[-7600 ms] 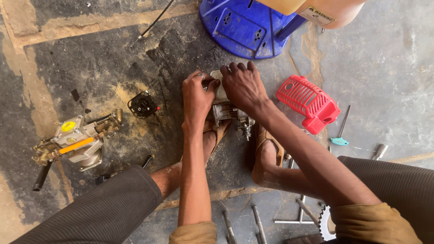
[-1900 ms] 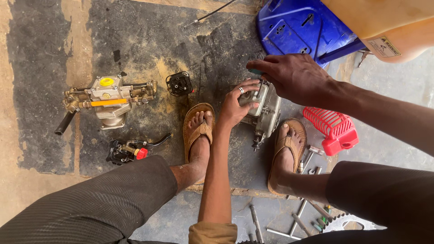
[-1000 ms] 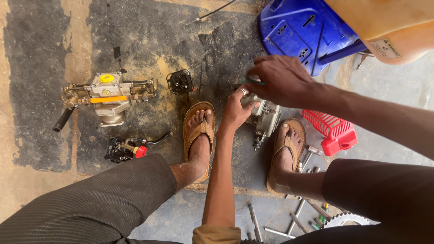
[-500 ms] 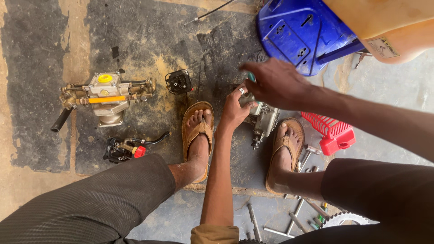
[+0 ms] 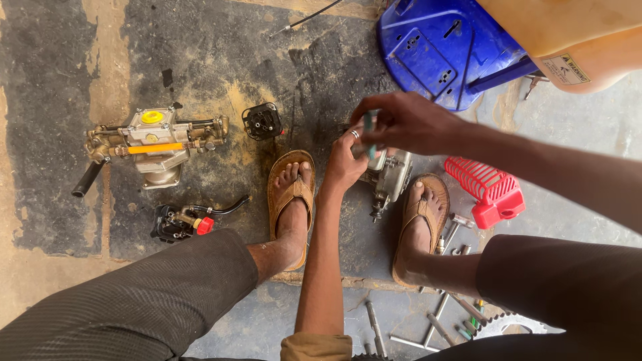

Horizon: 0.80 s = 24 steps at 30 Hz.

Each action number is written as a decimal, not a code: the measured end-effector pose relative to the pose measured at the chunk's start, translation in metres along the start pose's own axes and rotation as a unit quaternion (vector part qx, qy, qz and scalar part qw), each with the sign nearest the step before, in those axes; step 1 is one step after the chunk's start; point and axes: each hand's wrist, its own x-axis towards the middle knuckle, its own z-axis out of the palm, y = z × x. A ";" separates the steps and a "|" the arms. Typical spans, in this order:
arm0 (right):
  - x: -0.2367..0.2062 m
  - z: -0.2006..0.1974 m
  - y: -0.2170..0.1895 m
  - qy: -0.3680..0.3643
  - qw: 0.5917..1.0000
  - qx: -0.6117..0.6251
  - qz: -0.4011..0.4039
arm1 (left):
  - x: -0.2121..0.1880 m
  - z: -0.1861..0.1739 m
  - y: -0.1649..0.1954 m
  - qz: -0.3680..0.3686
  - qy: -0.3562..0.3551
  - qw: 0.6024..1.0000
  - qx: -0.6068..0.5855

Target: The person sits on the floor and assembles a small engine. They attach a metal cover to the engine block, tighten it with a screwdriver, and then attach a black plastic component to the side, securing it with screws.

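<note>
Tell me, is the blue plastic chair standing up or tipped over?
Tipped over. The blue plastic chair lies on the ground showing its ribbed underside and one leg pointing sideways, not down.

Between the fingers (image 5: 374, 110) of the right hand (image 5: 408, 120) sits a small teal tool handle (image 5: 368, 124). Just under both hands lies a dull silver-grey engine part (image 5: 390, 179). The left hand (image 5: 344, 164) wears a silver ring (image 5: 355, 134). Right of the fingers is a bright red slatted cover (image 5: 488, 190); above them a blue plastic chair (image 5: 441, 47). Well left of them are a small black part (image 5: 262, 120) and a metal-grey pump with a yellow cap and orange bar (image 5: 157, 137). The sandals (image 5: 289, 194) are tan, the trousers (image 5: 147, 301) dark with fine stripes.
</note>
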 end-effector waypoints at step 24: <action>-0.010 -0.001 -0.041 0.001 0.900 -0.435 -0.026 | 0.000 0.003 -0.001 0.022 0.011 1.000 -0.004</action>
